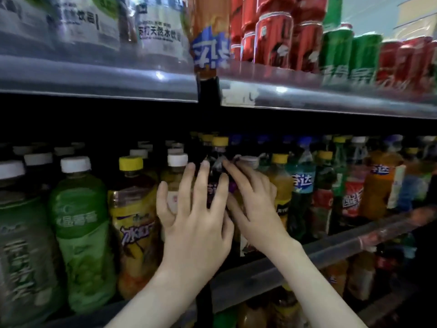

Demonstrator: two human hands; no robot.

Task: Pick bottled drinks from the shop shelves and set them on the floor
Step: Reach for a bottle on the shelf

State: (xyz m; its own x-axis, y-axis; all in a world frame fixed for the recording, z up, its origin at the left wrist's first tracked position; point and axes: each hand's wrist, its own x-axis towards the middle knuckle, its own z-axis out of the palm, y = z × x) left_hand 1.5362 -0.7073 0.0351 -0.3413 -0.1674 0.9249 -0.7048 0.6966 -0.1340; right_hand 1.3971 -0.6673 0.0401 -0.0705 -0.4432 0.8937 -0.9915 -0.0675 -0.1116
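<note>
A dark purple drink bottle [216, 166] with a yellow cap stands on the middle shelf [331, 249] among many other bottles. My left hand [196, 223] reaches up in front of it with fingers straight and spread, the fingertips touching its left side. My right hand [253, 202] comes in from the right, fingers extended along the bottle's right side and neck. Neither hand is curled round the bottle. The lower half of the bottle is hidden behind my hands.
Green tea bottles [80, 233] and a yellow iced tea bottle [134, 223] stand to the left; orange, blue and red soda bottles [300, 192] to the right. The upper shelf [99, 79] carries water bottles and red cans [274, 39] and green cans. More bottles sit on a lower shelf.
</note>
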